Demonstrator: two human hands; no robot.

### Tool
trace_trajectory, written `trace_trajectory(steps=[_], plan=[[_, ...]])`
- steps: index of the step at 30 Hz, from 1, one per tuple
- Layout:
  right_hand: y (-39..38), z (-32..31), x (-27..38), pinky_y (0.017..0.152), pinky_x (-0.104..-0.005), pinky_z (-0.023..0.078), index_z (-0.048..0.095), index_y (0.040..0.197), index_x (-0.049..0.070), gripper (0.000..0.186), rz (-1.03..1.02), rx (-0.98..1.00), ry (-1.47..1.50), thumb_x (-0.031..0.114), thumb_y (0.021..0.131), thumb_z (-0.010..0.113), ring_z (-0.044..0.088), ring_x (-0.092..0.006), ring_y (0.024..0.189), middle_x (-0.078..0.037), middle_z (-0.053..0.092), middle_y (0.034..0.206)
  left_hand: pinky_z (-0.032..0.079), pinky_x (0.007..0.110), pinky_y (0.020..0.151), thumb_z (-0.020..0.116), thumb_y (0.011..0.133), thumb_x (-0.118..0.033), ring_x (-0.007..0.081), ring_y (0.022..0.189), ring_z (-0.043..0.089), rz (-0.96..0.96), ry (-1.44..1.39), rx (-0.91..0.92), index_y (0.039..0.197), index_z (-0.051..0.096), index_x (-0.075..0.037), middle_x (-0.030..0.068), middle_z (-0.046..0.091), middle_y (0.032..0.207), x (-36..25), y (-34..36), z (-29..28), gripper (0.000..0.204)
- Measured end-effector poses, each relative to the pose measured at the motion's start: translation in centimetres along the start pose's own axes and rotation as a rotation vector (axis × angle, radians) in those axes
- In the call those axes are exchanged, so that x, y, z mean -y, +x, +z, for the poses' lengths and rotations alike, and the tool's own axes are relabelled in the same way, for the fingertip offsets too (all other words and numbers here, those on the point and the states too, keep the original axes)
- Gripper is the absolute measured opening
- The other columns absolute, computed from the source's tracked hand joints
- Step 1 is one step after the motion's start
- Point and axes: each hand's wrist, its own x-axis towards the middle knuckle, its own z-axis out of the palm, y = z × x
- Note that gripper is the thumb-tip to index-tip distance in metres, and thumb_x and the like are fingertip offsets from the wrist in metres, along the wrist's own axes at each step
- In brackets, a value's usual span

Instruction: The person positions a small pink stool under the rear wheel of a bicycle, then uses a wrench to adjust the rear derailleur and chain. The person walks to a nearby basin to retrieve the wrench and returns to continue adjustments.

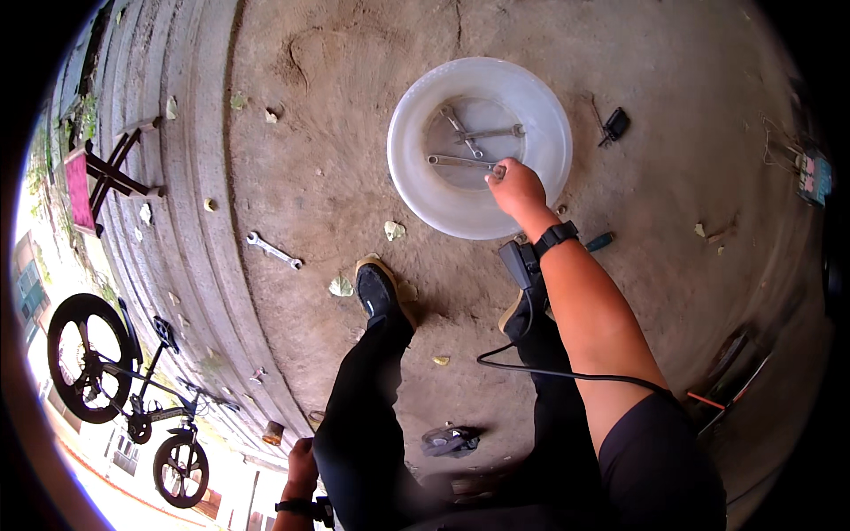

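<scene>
A white plastic basin (407, 146) sits on the dirt ground with several metal wrenches inside, two of them crossed (496, 134). My right hand (515, 190) reaches into it from the lower right, fingers closed on the end of a wrench (452, 160) lying at a slight slant. A black device with a cable (518, 264) is strapped at that wrist. My left hand (301, 465) is low at the left beside my knee, its fingers partly hidden, so I cannot tell whether it holds anything.
A double-ended wrench (274, 250) lies left of my shoes (381, 292). A small black object (614, 126) and a tool (599, 242) lie right of the basin. A folding stool (84, 190) and a bicycle (142, 416) stand at left. A dark bundle (449, 442) lies between my legs.
</scene>
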Motion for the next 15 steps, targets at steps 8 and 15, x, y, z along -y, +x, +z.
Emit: trace_trajectory(steps=[8, 15], plan=[[6.7, 4.4, 2.8, 0.085, -0.0449, 0.054, 0.059, 0.117, 0.006, 0.042, 0.008, -0.023, -0.325, 0.037, 0.090, 0.064, 0.064, -0.0319, 0.106, -0.014, 0.066, 0.113, 0.052, 0.033, 0.075, 0.062, 0.090, -0.021, 0.0212, 0.087, 0.066, 0.327, 0.465, 0.128, 0.104, 0.064, 0.004, 0.0175, 0.070, 0.096, 12.7, 9.0, -1.1, 0.028], [8.1, 4.3, 3.5, 0.084, -0.0438, 0.054, 0.064, 0.112, 0.006, 0.041, 0.025, 0.043, -0.424, 0.038, 0.086, 0.065, 0.065, -0.0318, 0.104, -0.013, 0.067, 0.111, 0.052, 0.033, 0.075, 0.062, 0.090, -0.020, 0.0216, 0.087, 0.066, 0.192, 0.133, 0.130, 0.104, 0.065, 0.004, 0.0179, 0.070, 0.096, 11.5, 9.8, -0.3, 0.028]])
